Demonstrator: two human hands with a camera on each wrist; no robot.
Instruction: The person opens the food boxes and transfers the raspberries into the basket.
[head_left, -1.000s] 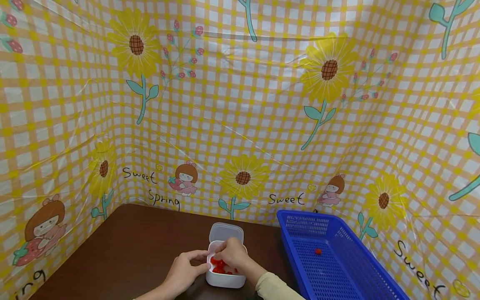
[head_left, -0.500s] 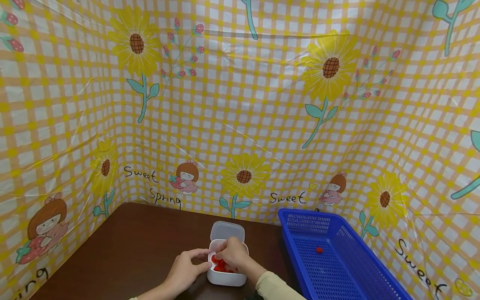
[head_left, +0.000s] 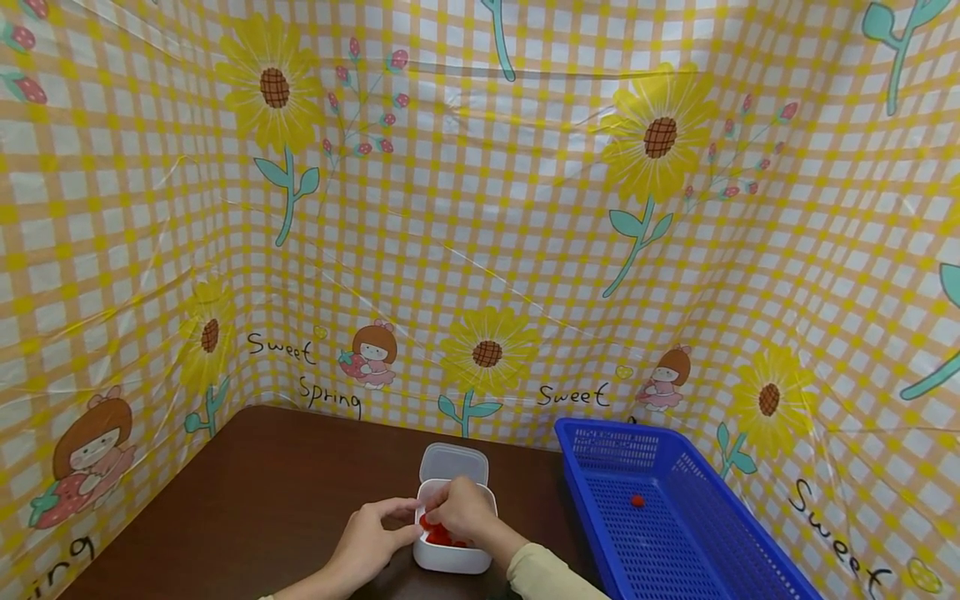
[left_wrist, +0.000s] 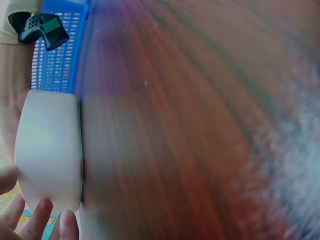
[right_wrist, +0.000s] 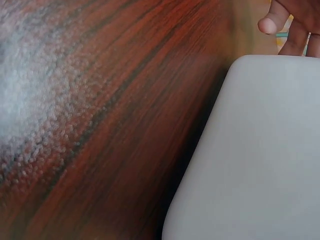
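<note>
A white box (head_left: 452, 559) with rounded corners stands on the dark wooden table, its translucent lid (head_left: 454, 464) lying back behind it. Several small shiny red pieces (head_left: 441, 537) lie inside; their kind is too small to tell. The left hand (head_left: 365, 540) touches the box's left side with thumb and fingertips; in the left wrist view, its fingers (left_wrist: 42, 206) rest along the white wall. From the right, the right hand (head_left: 467, 510) reaches into the box with bent fingers among the red pieces. Its fingertips are hidden, so whether they pinch a piece is unclear.
A long blue plastic basket (head_left: 584, 517) stands at the right of the table, with one small red piece (head_left: 637, 501) on its floor. Checked cloth with sunflowers (head_left: 487, 354) walls the table at the back and both sides.
The right hand shifts slightly among the red pieces inside the box, and some of them lie differently. The left hand keeps its place at the box's left side.
</note>
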